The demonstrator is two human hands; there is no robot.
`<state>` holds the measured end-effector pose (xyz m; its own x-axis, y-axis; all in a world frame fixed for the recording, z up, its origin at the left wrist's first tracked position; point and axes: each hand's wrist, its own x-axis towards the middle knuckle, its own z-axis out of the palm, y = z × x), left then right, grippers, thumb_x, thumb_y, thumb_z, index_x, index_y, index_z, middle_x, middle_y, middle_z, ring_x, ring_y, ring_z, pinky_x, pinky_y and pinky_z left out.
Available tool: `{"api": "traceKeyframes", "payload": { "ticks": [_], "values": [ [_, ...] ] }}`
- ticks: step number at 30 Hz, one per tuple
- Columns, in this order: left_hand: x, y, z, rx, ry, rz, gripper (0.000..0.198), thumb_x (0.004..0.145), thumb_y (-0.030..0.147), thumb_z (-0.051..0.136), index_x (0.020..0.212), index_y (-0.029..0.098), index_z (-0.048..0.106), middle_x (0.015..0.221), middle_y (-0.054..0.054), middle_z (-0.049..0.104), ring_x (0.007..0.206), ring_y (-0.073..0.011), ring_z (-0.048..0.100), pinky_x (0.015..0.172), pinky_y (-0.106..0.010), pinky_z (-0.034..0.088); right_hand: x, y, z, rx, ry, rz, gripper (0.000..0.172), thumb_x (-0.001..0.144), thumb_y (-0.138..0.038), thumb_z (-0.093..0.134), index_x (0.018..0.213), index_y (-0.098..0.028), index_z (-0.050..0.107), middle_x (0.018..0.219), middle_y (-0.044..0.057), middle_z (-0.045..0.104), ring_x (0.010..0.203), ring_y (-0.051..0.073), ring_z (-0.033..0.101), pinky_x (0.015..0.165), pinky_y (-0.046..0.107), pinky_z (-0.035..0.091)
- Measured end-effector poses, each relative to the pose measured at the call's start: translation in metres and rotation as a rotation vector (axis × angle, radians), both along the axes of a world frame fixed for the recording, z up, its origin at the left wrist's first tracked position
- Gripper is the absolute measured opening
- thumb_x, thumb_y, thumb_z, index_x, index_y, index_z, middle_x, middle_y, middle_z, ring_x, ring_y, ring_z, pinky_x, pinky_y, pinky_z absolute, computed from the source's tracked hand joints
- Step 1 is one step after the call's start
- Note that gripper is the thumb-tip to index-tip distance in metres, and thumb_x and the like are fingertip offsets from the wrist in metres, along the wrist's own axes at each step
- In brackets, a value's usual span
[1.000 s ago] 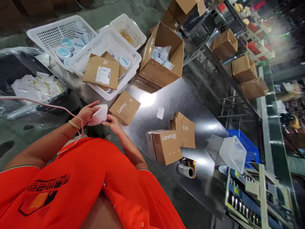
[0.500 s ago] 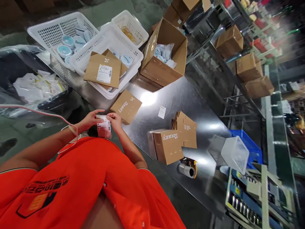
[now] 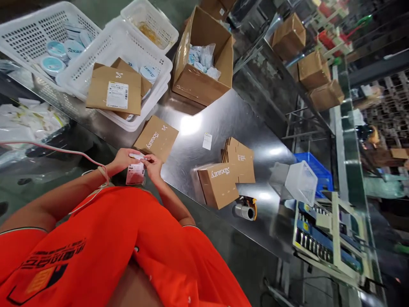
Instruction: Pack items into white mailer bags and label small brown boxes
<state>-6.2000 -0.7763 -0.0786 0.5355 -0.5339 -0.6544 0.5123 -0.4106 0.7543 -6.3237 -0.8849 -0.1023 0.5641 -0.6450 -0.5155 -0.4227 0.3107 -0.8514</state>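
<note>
Close to my body, a printed shipping label (image 3: 135, 174) hangs from my fingers at its top edge. My left hand (image 3: 123, 160) pinches its upper left corner, and my right hand (image 3: 153, 166) grips the upper right corner. The label's top part is bent over between the fingertips. Just beyond my hands a brown cardboard mailer box (image 3: 159, 138) lies on the metal table, its near corner partly covered by my right hand. Farther right, a single white label (image 3: 207, 141) lies on the table.
White baskets (image 3: 153, 108) with round tins, one bearing a labelled carton (image 3: 96, 91), stand at the back left. Beside them is an open carton (image 3: 204, 94) of bagged items. A boxed carton (image 3: 220, 187), flat cartons (image 3: 246, 164) and a tape dispenser (image 3: 244, 211) occupy the right.
The label's top has been bent over between my fingers, and its face shows less. My hands have drawn slightly closer together. The whole view has shifted, with the table things sliding left and up.
</note>
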Motion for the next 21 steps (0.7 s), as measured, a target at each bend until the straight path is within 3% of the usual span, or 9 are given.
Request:
{"api": "traceKeyframes", "payload": {
  "ticks": [3, 5, 7, 9, 14, 21],
  "values": [
    [0.0, -0.01, -0.006, 0.013, 0.02, -0.028, 0.048, 0.045, 0.013, 0.105, 0.088, 0.013, 0.085, 0.077, -0.005, 0.081, 0.067, -0.0175, 0.07, 0.065, -0.026, 0.056, -0.01, -0.005, -0.001, -0.068, 0.03, 0.026, 0.03, 0.085, -0.03, 0.089, 0.07, -0.025, 0.063, 0.075, -0.002, 0.066, 0.077, 0.019, 0.061, 0.083, 0.035, 0.055],
    [0.0, -0.013, -0.01, 0.016, 0.056, -0.066, 0.047, 0.041, 0.014, 0.106, 0.084, 0.014, 0.086, 0.077, -0.006, 0.082, 0.066, -0.0194, 0.071, 0.062, -0.027, 0.056, -0.015, -0.019, 0.0, -0.198, 0.03, 0.065, 0.024, 0.084, -0.022, 0.086, 0.072, -0.024, 0.066, 0.094, 0.003, 0.074, 0.096, 0.023, 0.069, 0.096, 0.036, 0.057],
    [0.0, -0.013, -0.015, 0.056, 0.171, -0.16, 0.045, 0.038, 0.016, 0.107, 0.077, 0.014, 0.086, 0.077, -0.01, 0.083, 0.066, -0.0228, 0.073, 0.061, -0.03, 0.058, -0.014, -0.043, 0.002, -0.374, 0.044, 0.103, 0.018, 0.086, -0.019, 0.083, 0.076, -0.024, 0.069, 0.12, 0.008, 0.076, 0.122, 0.026, 0.069, 0.111, 0.038, 0.054],
    [-0.002, -0.012, -0.02, 0.117, 0.309, -0.262, 0.046, 0.036, 0.02, 0.111, 0.074, 0.014, 0.086, 0.079, -0.015, 0.084, 0.066, -0.0254, 0.074, 0.06, -0.032, 0.059, -0.005, -0.075, 0.003, -0.466, 0.106, 0.088, 0.015, 0.087, -0.018, 0.081, 0.078, -0.023, 0.07, 0.131, 0.01, 0.073, 0.134, 0.028, 0.065, 0.119, 0.041, 0.051],
    [-0.012, -0.009, -0.031, 0.104, 0.461, -0.295, 0.054, 0.037, 0.028, 0.116, 0.082, 0.013, 0.09, 0.095, -0.021, 0.087, 0.075, -0.0272, 0.08, 0.068, -0.034, 0.064, 0.037, -0.144, -0.009, -0.469, 0.279, 0.022, 0.014, 0.086, -0.016, 0.078, 0.076, -0.02, 0.069, 0.114, 0.009, 0.074, 0.124, 0.025, 0.064, 0.12, 0.039, 0.047],
    [-0.011, -0.015, -0.039, 0.15, 0.478, -0.286, 0.041, 0.044, 0.023, 0.112, 0.075, 0.016, 0.086, 0.085, -0.019, 0.083, 0.072, -0.0272, 0.076, 0.07, -0.037, 0.065, 0.061, -0.155, -0.033, -0.542, 0.369, 0.07, 0.009, 0.086, -0.024, 0.081, 0.082, -0.018, 0.076, 0.125, 0.013, 0.075, 0.128, 0.029, 0.059, 0.117, 0.042, 0.047]
  ]
}}
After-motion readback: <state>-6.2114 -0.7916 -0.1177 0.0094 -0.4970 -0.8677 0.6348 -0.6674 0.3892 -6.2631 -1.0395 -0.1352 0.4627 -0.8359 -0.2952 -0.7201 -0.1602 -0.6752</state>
